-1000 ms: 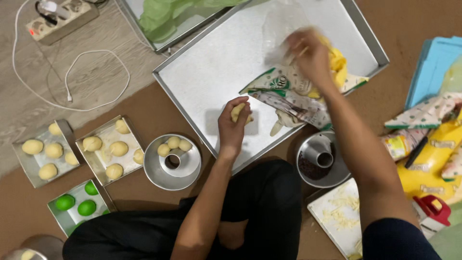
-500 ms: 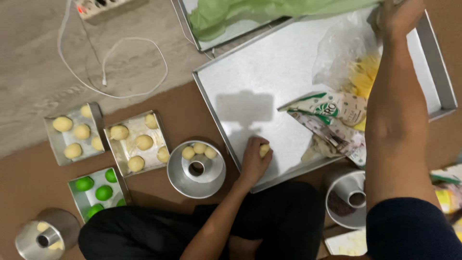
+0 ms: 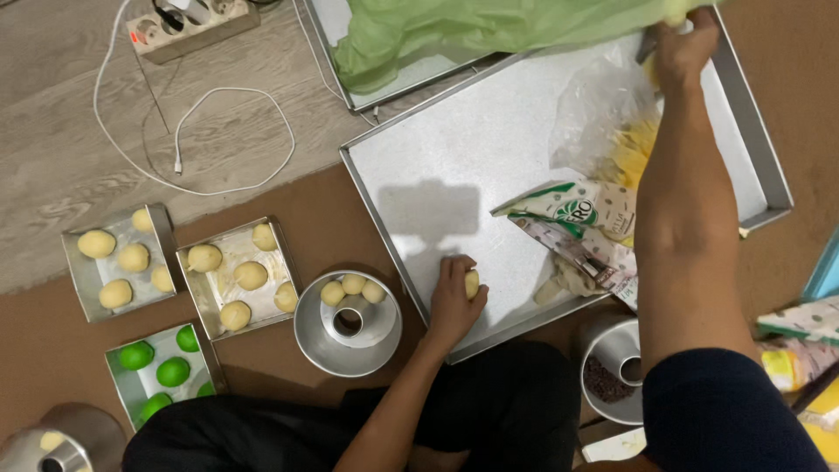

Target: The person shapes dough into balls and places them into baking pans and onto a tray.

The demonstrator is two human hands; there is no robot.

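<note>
Head view, looking straight down at the floor. Large silver baking tray [image 3: 489, 175] lying at a slant, long axis from lower left to upper right, low rim all round; wide bare metal across its middle and left part, open room there. Left hand [image 3: 453, 301] resting at the tray's near edge, fingers curled together around a small pale dough ball [image 3: 472, 283], which sits on the tray floor just inside the rim. Dough ball roundish, slightly taller than wide, no clear pointing direction. Right hand [image 3: 684, 45] stretched out to the tray's far corner, fingers closed on the edge of a green plastic sheet [image 3: 472, 26] draped over a second tray; exact grip hard to make out. Clear plastic bag [image 3: 603, 114] and printed packets [image 3: 577, 223] crowding the tray's right half beneath the right forearm. Left of the tray, on brown floor: a round ring mould [image 3: 348, 325] with three dough balls, just beside the tray's edge; two square tins [image 3: 234, 276] with pale balls; one tin with green balls [image 3: 157, 371]. Power strip [image 3: 188, 26] and white cable on the grey boards, well apart.
</note>
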